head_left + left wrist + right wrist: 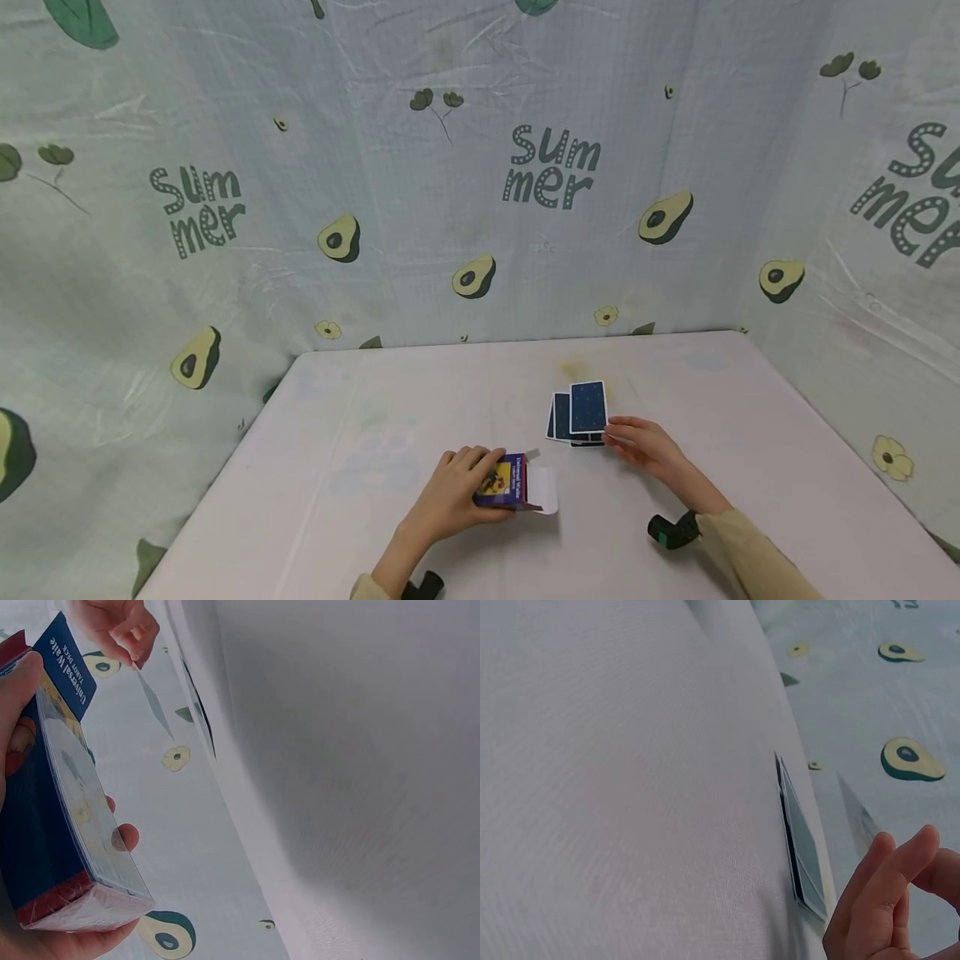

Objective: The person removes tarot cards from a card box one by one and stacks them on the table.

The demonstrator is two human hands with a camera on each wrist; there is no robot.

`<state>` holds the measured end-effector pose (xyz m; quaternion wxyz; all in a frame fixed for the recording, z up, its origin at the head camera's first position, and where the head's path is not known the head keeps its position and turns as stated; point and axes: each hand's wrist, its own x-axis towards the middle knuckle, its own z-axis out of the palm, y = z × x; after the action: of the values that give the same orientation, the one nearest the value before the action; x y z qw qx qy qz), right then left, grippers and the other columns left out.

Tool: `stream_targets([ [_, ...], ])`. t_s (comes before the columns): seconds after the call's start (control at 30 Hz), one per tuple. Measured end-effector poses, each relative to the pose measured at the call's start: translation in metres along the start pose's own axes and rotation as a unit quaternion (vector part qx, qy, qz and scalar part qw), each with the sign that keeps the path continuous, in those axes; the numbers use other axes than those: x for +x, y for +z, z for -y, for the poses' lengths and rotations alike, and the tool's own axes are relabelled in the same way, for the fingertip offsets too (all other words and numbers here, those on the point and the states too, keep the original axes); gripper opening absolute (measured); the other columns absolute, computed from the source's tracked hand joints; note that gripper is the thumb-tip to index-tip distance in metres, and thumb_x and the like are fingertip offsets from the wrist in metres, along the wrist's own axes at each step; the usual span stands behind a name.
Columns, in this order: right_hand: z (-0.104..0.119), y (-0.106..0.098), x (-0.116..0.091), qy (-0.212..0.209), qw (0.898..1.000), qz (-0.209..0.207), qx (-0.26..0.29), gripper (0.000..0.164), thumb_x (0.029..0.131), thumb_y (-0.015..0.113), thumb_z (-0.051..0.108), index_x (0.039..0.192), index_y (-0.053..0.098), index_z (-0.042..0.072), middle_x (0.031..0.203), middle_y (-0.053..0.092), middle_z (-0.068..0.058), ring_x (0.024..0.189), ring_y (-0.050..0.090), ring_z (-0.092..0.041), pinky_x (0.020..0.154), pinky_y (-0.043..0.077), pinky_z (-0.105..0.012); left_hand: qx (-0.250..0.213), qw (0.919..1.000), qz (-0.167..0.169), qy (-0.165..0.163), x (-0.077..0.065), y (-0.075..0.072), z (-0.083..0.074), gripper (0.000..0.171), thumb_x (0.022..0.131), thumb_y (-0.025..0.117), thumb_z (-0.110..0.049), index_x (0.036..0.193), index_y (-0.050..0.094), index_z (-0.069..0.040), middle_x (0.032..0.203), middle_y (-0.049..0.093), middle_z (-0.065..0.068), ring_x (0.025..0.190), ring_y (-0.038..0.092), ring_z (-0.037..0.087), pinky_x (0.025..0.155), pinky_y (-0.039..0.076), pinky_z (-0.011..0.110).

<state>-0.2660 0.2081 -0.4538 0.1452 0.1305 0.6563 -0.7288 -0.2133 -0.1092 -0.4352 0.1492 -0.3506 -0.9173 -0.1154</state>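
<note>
My left hand [456, 493] grips a tarot deck box [517, 482] above the white table, thumb on the near side and fingers over the top. Its white end flap [543, 490] stands open towards the right. The lettering "Universal Waite Tarot Deck" shows on the box [34, 817] in the left wrist view. My right hand [647, 450] pinches a single dark blue-backed card [588, 407] by its near right corner. That card [154, 705] is raised off the table. Below it lies a small, loosely spread pile of cards [808, 851], backs up, partly hidden in the head view.
A pale table cover [360, 517] runs back to a hanging cloth [405, 200] printed with avocados and "summer". Cloth also stands along the left and right sides. A black device [672, 530] is strapped at the right wrist, another [424, 586] at the left.
</note>
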Motion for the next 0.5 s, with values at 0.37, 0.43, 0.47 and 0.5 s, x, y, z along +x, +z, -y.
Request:
stream_targets([
  [0.37, -0.006, 0.0, 0.02, -0.002, 1.0, 0.011, 0.009, 0.046, 0.087, 0.056, 0.009, 0.126, 0.038, -0.009, 0.072, 0.063, 0.005, 0.066, 0.061, -0.003, 0.058, 0.047, -0.014, -0.001, 1.0, 0.0, 0.003, 0.001, 0.001, 0.0, 0.075, 0.067, 0.067, -0.059, 0.128, 0.047, -0.019, 0.108, 0.056, -0.004, 0.095, 0.051, 0.011, 0.079, 0.039, 0.033],
  [0.43, -0.008, 0.0, 0.021, 0.002, 1.0, 0.01, 0.023, 0.046, 0.088, 0.055, 0.007, 0.126, 0.036, -0.01, 0.07, 0.064, 0.004, 0.064, 0.061, -0.004, 0.057, 0.047, -0.014, -0.001, 1.0, -0.001, 0.004, 0.001, 0.001, 0.001, 0.075, 0.067, 0.067, -0.059, 0.128, 0.048, -0.018, 0.108, 0.056, -0.004, 0.094, 0.051, 0.01, 0.079, 0.039, 0.033],
  [0.47, -0.008, 0.001, 0.022, 0.005, 1.0, 0.008, 0.027, 0.047, 0.088, 0.055, 0.006, 0.127, 0.035, -0.011, 0.069, 0.064, 0.004, 0.064, 0.062, -0.004, 0.057, 0.047, -0.014, -0.001, 1.0, -0.001, 0.004, 0.001, 0.001, 0.001, 0.075, 0.067, 0.067, -0.058, 0.128, 0.048, -0.018, 0.108, 0.056, -0.004, 0.094, 0.051, 0.01, 0.079, 0.039, 0.032],
  [0.5, -0.009, 0.001, 0.022, 0.004, 0.999, 0.011, 0.03, 0.048, 0.088, 0.054, 0.006, 0.128, 0.033, -0.012, 0.069, 0.064, 0.004, 0.064, 0.062, -0.004, 0.058, 0.048, -0.014, -0.001, 1.0, -0.001, 0.004, 0.0, 0.001, 0.001, 0.075, 0.067, 0.067, -0.058, 0.128, 0.048, -0.018, 0.108, 0.056, -0.004, 0.094, 0.051, 0.01, 0.079, 0.039, 0.032],
])
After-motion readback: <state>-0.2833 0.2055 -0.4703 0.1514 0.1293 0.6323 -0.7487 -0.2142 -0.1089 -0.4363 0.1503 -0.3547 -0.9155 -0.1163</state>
